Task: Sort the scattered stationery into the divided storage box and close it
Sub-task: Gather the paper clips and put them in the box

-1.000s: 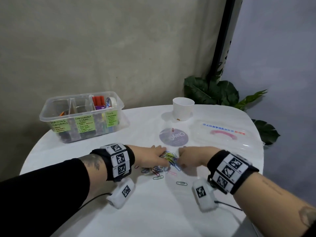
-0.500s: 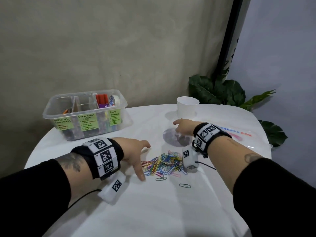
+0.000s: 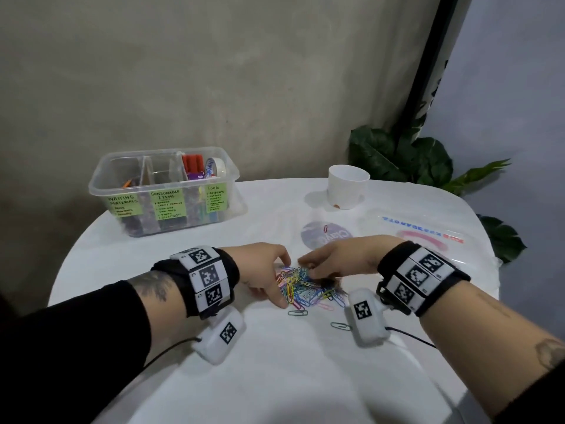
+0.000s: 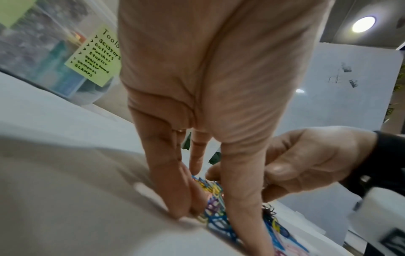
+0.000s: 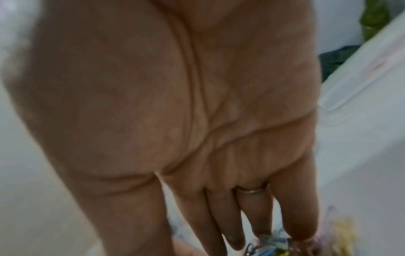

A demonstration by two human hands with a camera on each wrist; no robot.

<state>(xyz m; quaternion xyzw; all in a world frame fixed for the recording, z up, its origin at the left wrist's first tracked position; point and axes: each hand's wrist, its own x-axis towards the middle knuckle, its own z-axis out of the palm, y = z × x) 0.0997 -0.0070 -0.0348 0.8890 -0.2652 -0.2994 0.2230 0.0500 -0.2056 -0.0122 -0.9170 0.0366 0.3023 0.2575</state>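
Here both hands, left hand (image 3: 263,270) and right hand (image 3: 339,260), fingers extended (grip unclenched), touch the paper clips (image 3: 301,289).

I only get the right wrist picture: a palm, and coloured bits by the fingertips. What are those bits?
Observer: Coloured paper clips, in a loose pile on the white table.
Visitor: Is the other hand helping?
Observer: Yes. The left hand is at the pile's opposite side, its fingers down among the clips.
Visitor: And where do they go?
Observer: The storage box stands open at the table's far left, well away from the pile.
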